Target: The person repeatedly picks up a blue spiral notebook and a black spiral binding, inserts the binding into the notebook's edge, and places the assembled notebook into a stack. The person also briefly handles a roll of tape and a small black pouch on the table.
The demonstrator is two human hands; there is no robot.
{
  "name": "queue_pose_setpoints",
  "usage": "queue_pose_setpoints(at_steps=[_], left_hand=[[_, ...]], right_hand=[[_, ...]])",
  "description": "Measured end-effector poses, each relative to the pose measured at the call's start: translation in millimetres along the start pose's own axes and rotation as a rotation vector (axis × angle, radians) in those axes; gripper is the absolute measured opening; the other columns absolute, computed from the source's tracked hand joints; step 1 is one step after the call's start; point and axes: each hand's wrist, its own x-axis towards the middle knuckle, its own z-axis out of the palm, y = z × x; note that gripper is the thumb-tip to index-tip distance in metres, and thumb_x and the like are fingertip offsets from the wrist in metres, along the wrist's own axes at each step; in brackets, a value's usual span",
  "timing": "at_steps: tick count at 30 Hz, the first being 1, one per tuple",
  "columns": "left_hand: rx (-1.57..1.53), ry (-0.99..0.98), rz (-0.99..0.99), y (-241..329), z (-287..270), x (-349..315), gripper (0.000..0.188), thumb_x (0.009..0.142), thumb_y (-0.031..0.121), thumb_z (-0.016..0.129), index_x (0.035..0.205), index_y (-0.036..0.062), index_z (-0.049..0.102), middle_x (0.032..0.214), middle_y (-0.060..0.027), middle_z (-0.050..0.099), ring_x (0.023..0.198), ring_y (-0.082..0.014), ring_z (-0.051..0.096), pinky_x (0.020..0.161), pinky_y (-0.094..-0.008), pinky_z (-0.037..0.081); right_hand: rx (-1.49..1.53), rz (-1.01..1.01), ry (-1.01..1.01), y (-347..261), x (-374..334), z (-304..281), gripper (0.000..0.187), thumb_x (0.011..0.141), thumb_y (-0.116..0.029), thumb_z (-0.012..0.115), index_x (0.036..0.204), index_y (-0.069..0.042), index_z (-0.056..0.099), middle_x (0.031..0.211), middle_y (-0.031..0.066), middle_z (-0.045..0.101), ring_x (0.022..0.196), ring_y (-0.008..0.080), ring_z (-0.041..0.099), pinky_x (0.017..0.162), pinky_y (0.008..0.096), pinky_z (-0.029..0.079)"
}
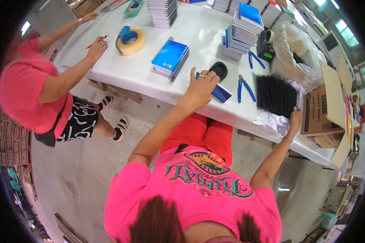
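Note:
My left hand [202, 88] is closed over a small blue-covered notebook [222, 94] at the table's near edge, thumb and fingers pressed on it. A round black dish [219, 70] lies just beyond that hand. At the right, my right hand [295, 119] has its fingers closed at the near edge of a pile of black spiral binding coils [275, 95], at the end of a coil. The coils rest on white cloth [271, 120]. Two blue-handled pliers, one pair nearer [245, 88] and one farther [256, 60], lie between my hands.
Spiral notebooks stand in stacks, one nearby [170, 58], others farther back [243, 32]. Left of them is a tape dispenser [130, 41]. An open cardboard box [322, 111] and a plastic bag [296, 52] occupy the right side. At the left, another person [32, 89] holds a red pen [97, 41].

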Motion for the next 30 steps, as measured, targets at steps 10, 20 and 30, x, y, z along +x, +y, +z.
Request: queue_pose_setpoints(at_steps=[10,20,30], left_hand=[[-0.210,0.213,-0.110,16,12,-4,0.054,0.071,0.051,0.077,0.100,0.0097,0.058,0.113,-0.0098,0.048,0.120,-0.0337,0.043,0.104,-0.0700,0.024],[-0.191,0.344,-0.180,30,32,-2,0.053,0.068,0.053,0.078,0.090,0.0083,0.060,0.111,-0.0087,0.050,0.120,-0.0324,0.042,0.103,-0.0742,0.019],[-0.134,0.294,-0.187,27,28,3,0.051,0.070,0.051,0.078,0.092,0.0084,0.062,0.107,-0.0079,0.055,0.115,-0.0322,0.047,0.099,-0.0742,0.025]], right_hand=[[0.293,-0.220,0.024,2,6,-15,0.030,0.084,-0.025,0.072,0.102,-0.001,0.071,0.092,0.0191,0.071,0.083,0.0310,0.068,0.077,0.0401,0.050],[0.185,-0.222,0.217,8,-6,-13,0.018,0.088,-0.012,0.064,0.100,0.002,0.065,0.094,0.0205,0.070,0.086,0.0354,0.067,0.078,0.0440,0.050],[1.501,0.026,0.034,-76,-50,-80,0.023,0.092,-0.011,0.068,0.111,-0.001,0.061,0.104,0.0057,0.062,0.090,0.0118,0.061,0.085,0.0269,0.052]])
